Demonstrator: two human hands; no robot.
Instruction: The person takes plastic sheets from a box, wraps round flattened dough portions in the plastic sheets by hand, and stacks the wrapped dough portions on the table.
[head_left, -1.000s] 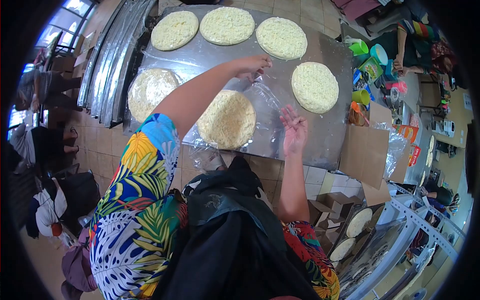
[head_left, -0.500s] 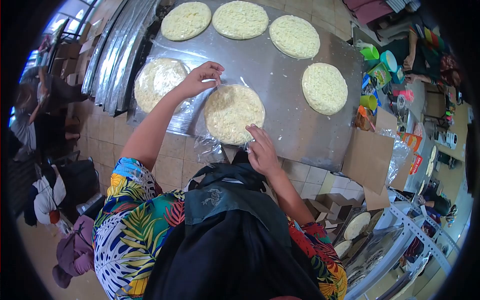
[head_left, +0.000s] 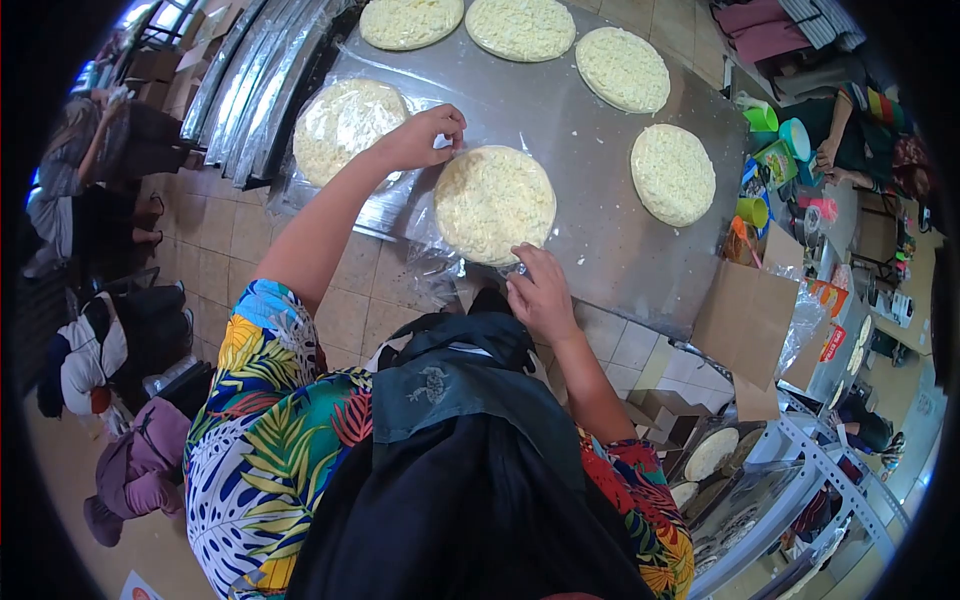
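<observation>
Near pizza [head_left: 495, 205]: lying flat, pale crumbly topping up, at the near edge of the metal table [head_left: 596, 225], right in front of the person's body; probably sitting there for easy reach. Clear plastic film [head_left: 428, 258] is bunching at its near left side and hanging over the table edge; can't tell whether it's running under or around the pizza.

Left hand [head_left: 425, 137] is hovering by the pizza's far left rim, fingers bent, thumb close, so a narrow grip; can't tell if it's pinching see-through film. Right hand [head_left: 542, 295] is resting at the near right rim, fingertips over the edge, thumb slightly apart; can't tell if it's gripping film or just touching. The 2 hands are sitting on opposite sides, likely for keeping the pizza steady and sparing the topping.

Just left, 1 covered pizza [head_left: 350, 132] is shining under plastic. At the far side, 3 more pizzas [head_left: 520, 28] are lying in a row, and 1 right pizza [head_left: 673, 175] is lying alone; all 4 are lying apart, presumably keeping toppings unsmeared.

Farther left, long metal pieces [head_left: 255, 90] are standing stacked beside the table. Right, a cardboard box [head_left: 745, 315] is standing open near green cups [head_left: 760, 118]. Near right, a rack [head_left: 825, 450] is standing by the boxes.
</observation>
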